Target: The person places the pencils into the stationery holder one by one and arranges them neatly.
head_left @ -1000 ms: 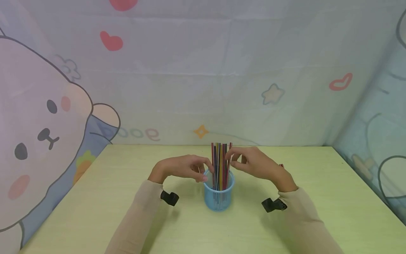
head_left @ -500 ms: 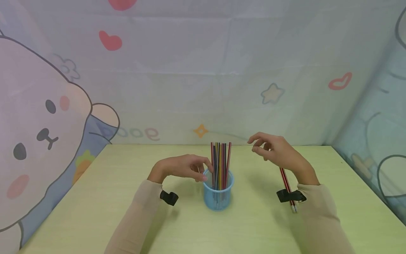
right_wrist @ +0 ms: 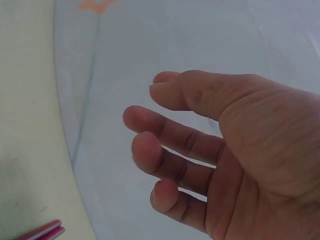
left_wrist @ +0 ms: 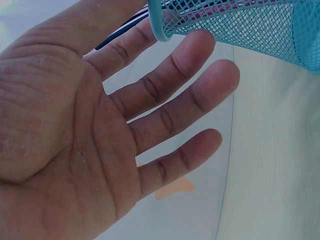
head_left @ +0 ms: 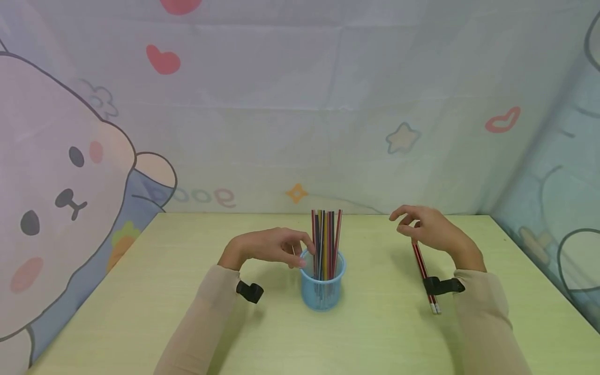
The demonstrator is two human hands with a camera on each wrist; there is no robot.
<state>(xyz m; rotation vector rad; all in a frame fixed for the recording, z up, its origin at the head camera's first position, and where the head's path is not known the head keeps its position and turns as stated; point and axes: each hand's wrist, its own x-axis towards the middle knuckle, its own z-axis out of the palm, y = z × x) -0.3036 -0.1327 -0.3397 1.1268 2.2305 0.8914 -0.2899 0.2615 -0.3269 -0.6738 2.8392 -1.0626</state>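
Note:
A light-blue mesh pen holder stands upright at the table's middle, with several thin striped pencils in red, black, yellow and dark blue rising from it. My left hand holds its left rim between thumb and index finger. In the left wrist view, that index finger reaches past the rim and the other fingers are spread below it. My right hand hovers bent above the table on the right, fingers loosely curled and holding nothing. Two red-and-black striped pencils with white ends lie beneath it, partly hidden by the wrist camera.
The pale yellow-green table runs back to a printed cloth backdrop, and another cloth borders the right side. Each wrist carries a small black camera, the left wrist camera and the right wrist camera.
My right hand has left the pencils in the holder and moved right, over the two pencils lying on the table. My left hand has stayed at the rim.

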